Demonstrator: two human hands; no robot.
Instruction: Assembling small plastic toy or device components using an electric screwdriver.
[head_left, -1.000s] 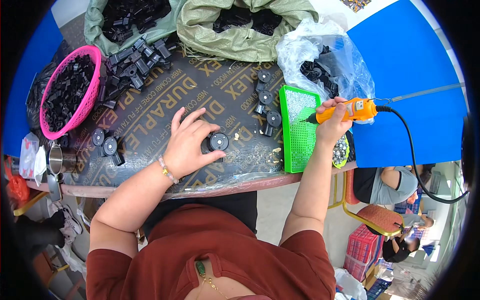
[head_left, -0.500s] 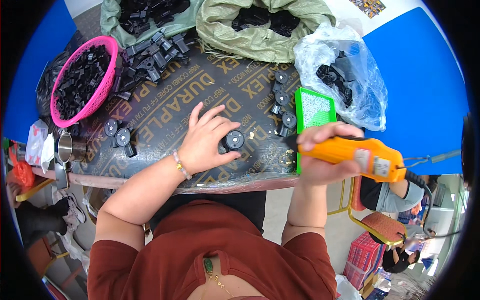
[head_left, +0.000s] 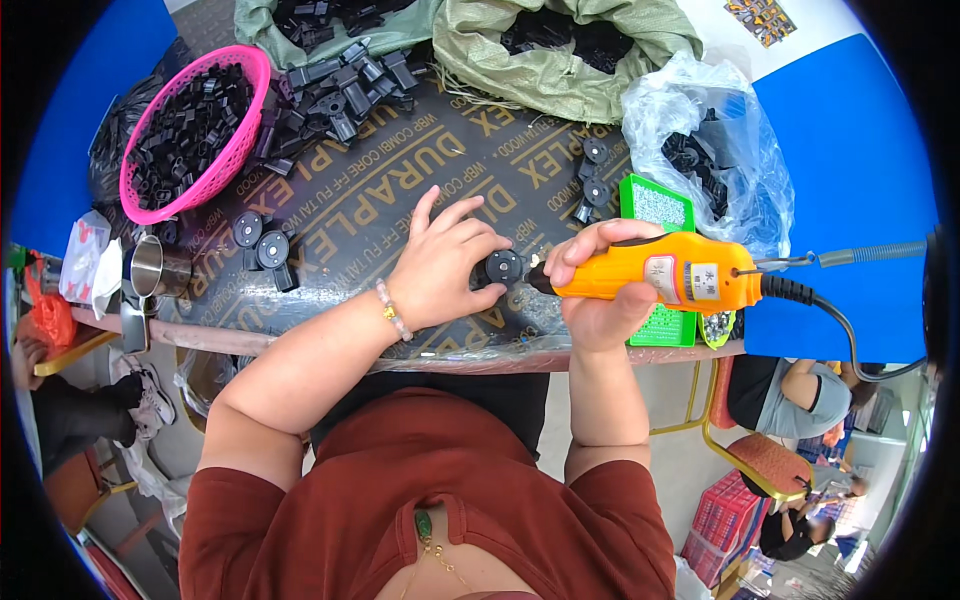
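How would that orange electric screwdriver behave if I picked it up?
The orange electric screwdriver would probably feel stiff, as its casing looks like hard moulded plastic. The coiled spring hooked to its back end may tug on it or take some weight. The black cord looks flexible, so it would likely bend and trail along.

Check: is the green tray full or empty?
The green tray is partly filled: silvery pieces cover its far end; its near end looks green. The right hand and electric screwdriver hide its middle.

Green tray [head_left: 660, 328] part-hidden behind orange tool [head_left: 655, 265]; olive sack [head_left: 560, 95] cut by top edge.
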